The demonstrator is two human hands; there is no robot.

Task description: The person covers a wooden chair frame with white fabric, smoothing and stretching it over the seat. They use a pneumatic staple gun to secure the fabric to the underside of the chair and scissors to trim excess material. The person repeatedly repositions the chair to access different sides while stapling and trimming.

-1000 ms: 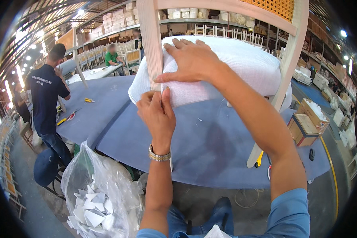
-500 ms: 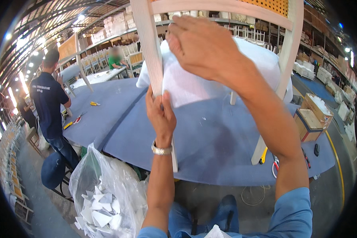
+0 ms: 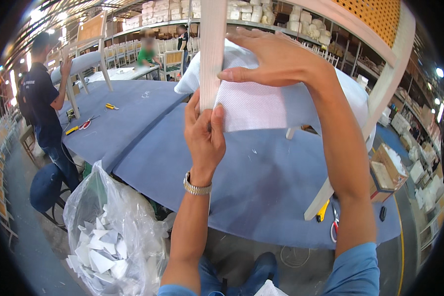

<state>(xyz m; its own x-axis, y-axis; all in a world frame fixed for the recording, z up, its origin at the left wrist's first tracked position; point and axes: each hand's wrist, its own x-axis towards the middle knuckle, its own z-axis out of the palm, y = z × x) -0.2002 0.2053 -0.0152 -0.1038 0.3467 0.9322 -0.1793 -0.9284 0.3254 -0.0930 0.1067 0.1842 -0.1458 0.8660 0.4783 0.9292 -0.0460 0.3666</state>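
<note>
A pale wooden chair (image 3: 385, 81) with a woven cane back stands on the padded table, its back toward me. White mesh fabric (image 3: 261, 106) drapes over its seat, and a flap hangs down between the two back posts. My left hand (image 3: 205, 130) is closed round the left back post (image 3: 210, 59) just under the seat, its thumb by the flap's lower corner. Above it, my right hand (image 3: 281, 61) lies over the fabric with fingers stretched out. Its thumb reaches toward the post; the far fingertips are partly blurred.
Blue-grey padding covers the table (image 3: 251, 197). Scissors (image 3: 334, 224) and a yellow-handled cutter (image 3: 323, 211) lie by the right chair leg. A plastic bag of white scraps (image 3: 103, 246) stands at lower left. Cardboard boxes (image 3: 385, 172) sit right. A co-worker (image 3: 47, 98) handles another chair at left.
My right hand has gone from bent fingers to spread ones, with its thumb now beside the post. The flap hangs flatter. My left hand keeps its hold. The whole view has shifted.
</note>
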